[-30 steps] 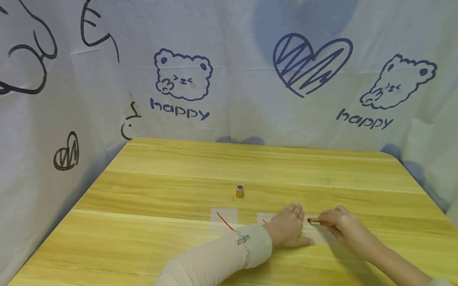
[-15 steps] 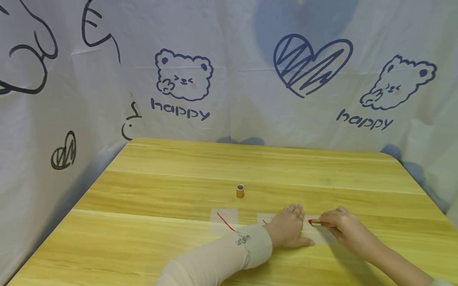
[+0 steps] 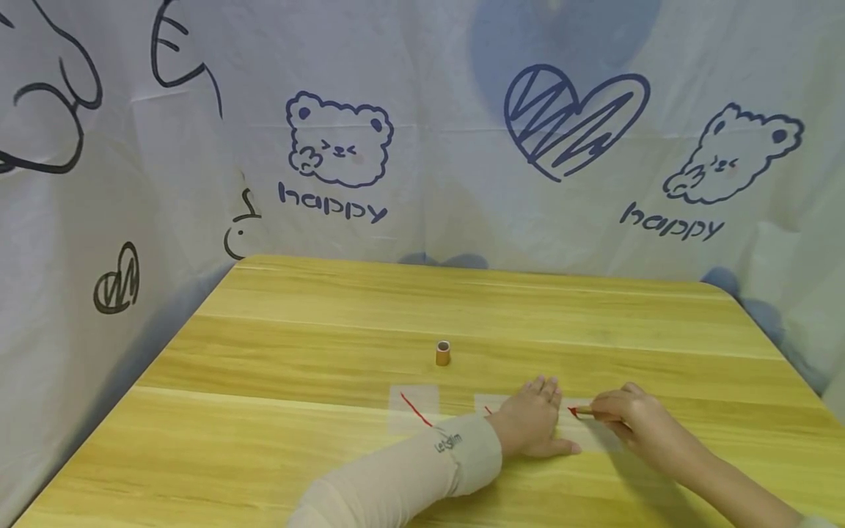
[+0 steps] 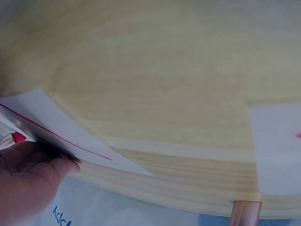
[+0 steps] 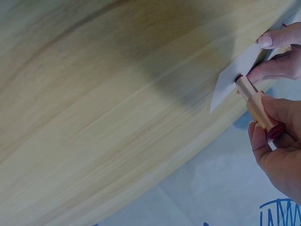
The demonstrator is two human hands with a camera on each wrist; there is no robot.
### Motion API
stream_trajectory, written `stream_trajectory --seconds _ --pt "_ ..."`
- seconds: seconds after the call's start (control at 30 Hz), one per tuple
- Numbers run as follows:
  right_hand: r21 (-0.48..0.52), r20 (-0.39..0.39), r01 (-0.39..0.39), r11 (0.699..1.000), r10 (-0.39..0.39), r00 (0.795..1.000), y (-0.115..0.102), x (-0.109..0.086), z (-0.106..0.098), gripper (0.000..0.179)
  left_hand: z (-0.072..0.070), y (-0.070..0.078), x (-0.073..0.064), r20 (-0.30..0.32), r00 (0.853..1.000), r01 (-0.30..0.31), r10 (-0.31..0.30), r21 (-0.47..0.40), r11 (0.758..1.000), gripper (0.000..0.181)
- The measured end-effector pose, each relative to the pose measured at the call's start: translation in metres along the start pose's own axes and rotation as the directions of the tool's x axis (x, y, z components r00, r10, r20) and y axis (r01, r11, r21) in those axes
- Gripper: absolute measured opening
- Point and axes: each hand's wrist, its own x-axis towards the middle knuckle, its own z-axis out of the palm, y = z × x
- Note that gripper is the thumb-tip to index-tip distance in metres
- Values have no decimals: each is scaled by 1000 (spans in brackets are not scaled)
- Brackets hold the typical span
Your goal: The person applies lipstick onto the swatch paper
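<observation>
My right hand (image 3: 637,422) pinches a lipstick (image 5: 257,107) with a gold-coloured tube, its red tip on white paper (image 3: 597,433) on the table. A short red mark shows at that tip. My left hand (image 3: 531,419) lies flat on the paper just left of the lipstick, fingers straight and thumb out to the side. Left of this hand, a piece of white paper (image 4: 49,115) carries a red line. Whether it is separate from the paper under the lipstick is hidden by the hand. Further left lies another paper (image 3: 414,411) with a slanting red line, partly behind the left sleeve.
An open lipstick cap (image 3: 443,353) stands upright on the wooden table (image 3: 297,352), beyond the papers. A white cloth (image 3: 449,176) with drawn bears and hearts hangs behind the table.
The lipstick's tip has shifted slightly toward the near right, and a small red mark now shows beside it. My left hand has stayed in place.
</observation>
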Motion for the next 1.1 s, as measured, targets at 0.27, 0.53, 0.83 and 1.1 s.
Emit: stream_trajectory --seconds 0.27,0.53,0.83,1.1 --pt "7 2 -3 1000 3 1000 0 -1 -1 33 2 0 1 1 1000 -2 2 -15 1000 83" --pt "9 -4 19 1000 -19 1000 2 -3 -2 30 2 0 2 6 1000 3 -3 -14 1000 83" --pt "2 11 17 1000 -17 1000 2 -4 -4 28 2 1 2 1 1000 6 -6 -3 1000 83" --pt "-8 21 18 1000 -18 1000 2 -4 -6 29 2 0 1 6 1000 7 -7 -3 1000 83"
